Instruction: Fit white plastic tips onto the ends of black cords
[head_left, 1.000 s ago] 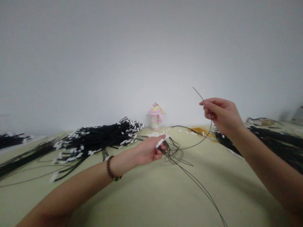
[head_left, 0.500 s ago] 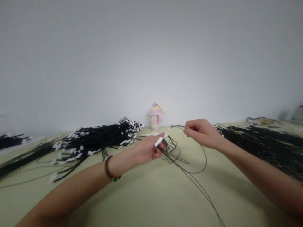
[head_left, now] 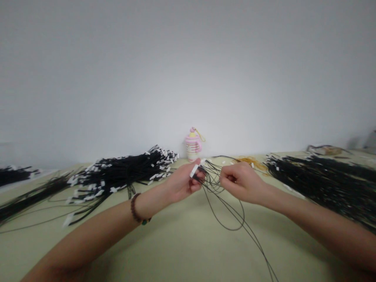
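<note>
My left hand (head_left: 183, 182) is raised over the table's middle and pinches a small white connector (head_left: 194, 170) with several thin black wires fanning out of it. My right hand (head_left: 239, 182) is just to the right of it, fingers closed on one thin black wire (head_left: 232, 225) whose loop hangs down to the table. The two hands are nearly touching. A beaded bracelet (head_left: 135, 209) is on my left wrist.
A heap of black wires with white tags (head_left: 117, 176) lies at the left on the pale green table (head_left: 182, 250). Another black wire pile (head_left: 323, 176) spreads at the right. A small pink bottle (head_left: 193, 145) stands by the wall, with yellow rubber bands (head_left: 249, 160) beside it.
My right hand came down from up high at the right and moved left, bringing its wire end close to the connector. The left hand rose slightly.
</note>
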{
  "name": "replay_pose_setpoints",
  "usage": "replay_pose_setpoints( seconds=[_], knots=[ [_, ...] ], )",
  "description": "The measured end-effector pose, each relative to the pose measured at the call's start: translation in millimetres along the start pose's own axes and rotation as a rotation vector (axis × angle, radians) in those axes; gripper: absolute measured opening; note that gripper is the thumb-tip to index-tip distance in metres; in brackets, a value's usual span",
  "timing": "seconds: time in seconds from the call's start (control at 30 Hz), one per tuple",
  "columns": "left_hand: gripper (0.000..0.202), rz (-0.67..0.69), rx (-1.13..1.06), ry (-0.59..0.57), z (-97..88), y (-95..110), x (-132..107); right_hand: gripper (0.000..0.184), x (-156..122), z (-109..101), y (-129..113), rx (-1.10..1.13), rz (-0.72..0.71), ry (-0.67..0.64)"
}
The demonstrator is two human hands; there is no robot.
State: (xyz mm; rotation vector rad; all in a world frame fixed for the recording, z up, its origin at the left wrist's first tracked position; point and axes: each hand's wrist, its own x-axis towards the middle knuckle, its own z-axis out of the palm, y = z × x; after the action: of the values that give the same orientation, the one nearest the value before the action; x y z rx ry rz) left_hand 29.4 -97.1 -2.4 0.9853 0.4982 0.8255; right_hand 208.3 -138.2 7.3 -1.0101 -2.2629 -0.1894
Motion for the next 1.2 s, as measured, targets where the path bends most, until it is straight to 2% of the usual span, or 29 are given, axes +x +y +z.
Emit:
replay_pose_setpoints(
  seconds=[0.57,1.0,1.2],
  knots=[
    [0.025,0.128,0.121,-0.040,-1.8,-5.4,-0.7,0.020,-0.7,-1.3,-2.1,-0.020,-0.016,-0.003],
    [0.027,0.251,0.255,0.014,-1.1,-11.9,1.6,0.020,-1.3,-3.7,-5.8,0.043,-0.018,-0.005],
    [0.028,0.259,0.296,0.024,-0.6,-13.9,1.1,0.021,-0.8,-3.7,-6.4,0.070,-0.015,0.019]
  ],
)
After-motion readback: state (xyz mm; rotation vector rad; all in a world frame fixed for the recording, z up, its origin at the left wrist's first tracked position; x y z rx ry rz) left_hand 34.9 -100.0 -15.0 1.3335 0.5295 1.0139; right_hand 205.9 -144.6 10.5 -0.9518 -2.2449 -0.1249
